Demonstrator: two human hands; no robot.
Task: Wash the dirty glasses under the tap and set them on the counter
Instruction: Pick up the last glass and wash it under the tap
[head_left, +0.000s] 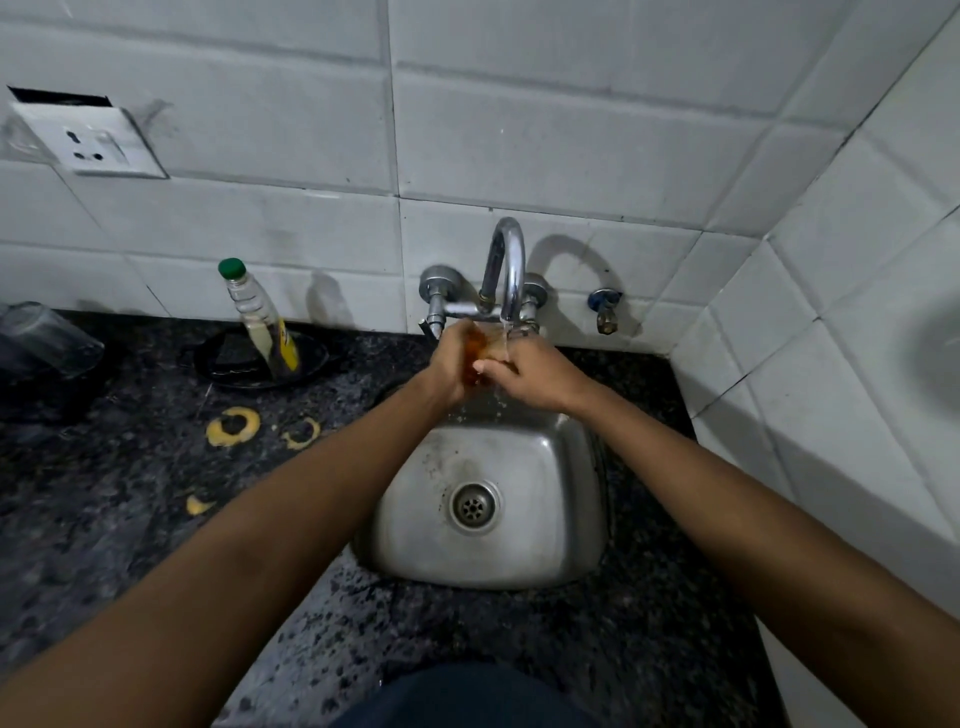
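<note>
Directly under the tap (506, 270) spout, the glass (477, 358) sits clamped between left hand (452, 364) and right hand (530, 376), both equally near.

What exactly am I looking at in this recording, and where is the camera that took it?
There is no machine here. A camera worn on a person's head looks down at their two bare arms. Both hands hold a brown-stained glass under the running tap: the left hand wraps it, the right hand grips its other side. Below is a steel sink set in a dark speckled counter. On the counter stand a green-capped bottle in a black dish and an upturned glass at far left, with yellow ring-shaped scraps nearby.
</note>
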